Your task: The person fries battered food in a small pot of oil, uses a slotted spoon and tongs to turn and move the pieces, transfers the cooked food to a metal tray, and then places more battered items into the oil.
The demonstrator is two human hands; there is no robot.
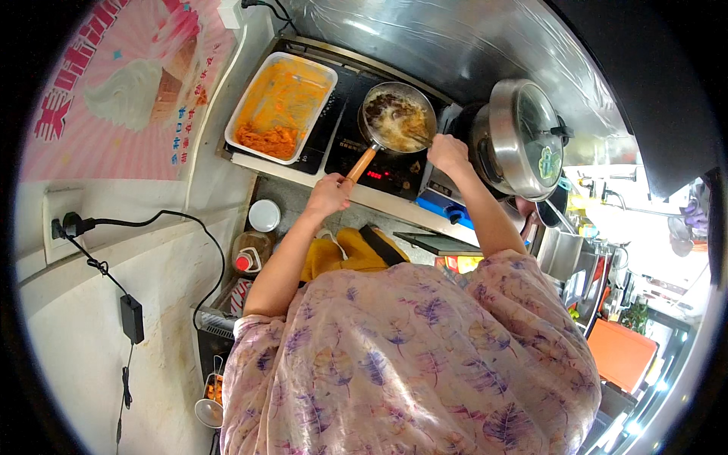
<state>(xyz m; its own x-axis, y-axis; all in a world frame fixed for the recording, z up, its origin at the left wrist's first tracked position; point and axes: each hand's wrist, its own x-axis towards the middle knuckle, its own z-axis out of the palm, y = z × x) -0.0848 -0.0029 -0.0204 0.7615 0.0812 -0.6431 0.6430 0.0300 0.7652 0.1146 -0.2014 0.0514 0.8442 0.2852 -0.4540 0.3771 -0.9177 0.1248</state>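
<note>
A small frying pan [392, 90] with a wooden handle [362, 163] sits on a black induction cooktop [364, 185] whose red display is lit. Foaming liquid with dark brown bits covers its bottom. My left hand [329, 195] is closed around the end of that handle. At the pan's right rim, my right hand [448, 152] grips a thin utensil, seemingly chopsticks or a fork [420, 138], whose tip is in the foam. What part of it lies inside my fist is hidden. Left of the pan, a white rectangular tray [231, 132] holds orange-coated food [266, 142] at its near end.
A large steel pot [500, 136] with a glass lid [537, 136] stands close on the right. Below it is a blue-fronted stove with a black knob [454, 214]. Jars with a white lid [264, 215] and red cap [244, 262] stand lower left. A black cable [165, 212] hangs along the left wall.
</note>
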